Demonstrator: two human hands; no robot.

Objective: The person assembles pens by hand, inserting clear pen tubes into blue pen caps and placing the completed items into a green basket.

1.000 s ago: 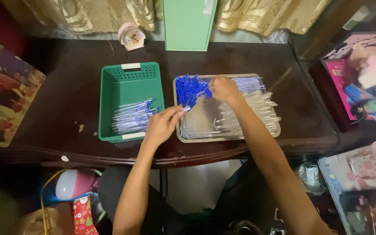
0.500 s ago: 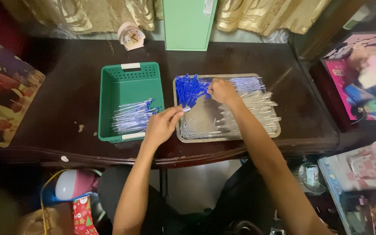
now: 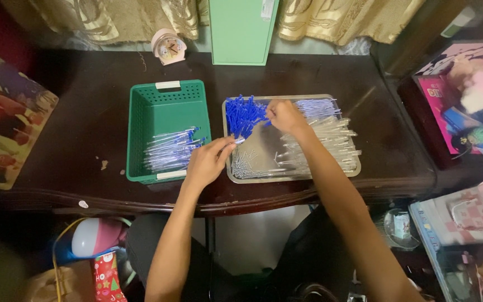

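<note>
A shallow metal tray (image 3: pixel 352 171) lies on the dark wooden table (image 3: pixel 74 128). It holds a heap of blue pen caps (image 3: pixel 241 114), clear pen barrels (image 3: pixel 331 140) and small parts. My right hand (image 3: pixel 285 116) rests at the heap of blue caps, fingers pinched on one. My left hand (image 3: pixel 207 162) sits at the tray's left edge and pinches a clear pen barrel (image 3: pixel 236 142). To the left stands a green plastic basket (image 3: pixel 166 92) with a pile of assembled blue-capped pens (image 3: pixel 171 151) in it.
A green box (image 3: pixel 242 31) and a small pink alarm clock (image 3: pixel 169 47) stand at the table's back edge before gold curtains. A colourful board (image 3: pixel 4 140) lies at the left. Toy boxes (image 3: pixel 465 100) crowd the right side.
My right hand has shifted slightly at the blue caps. My left hand stays at the tray's left edge.
</note>
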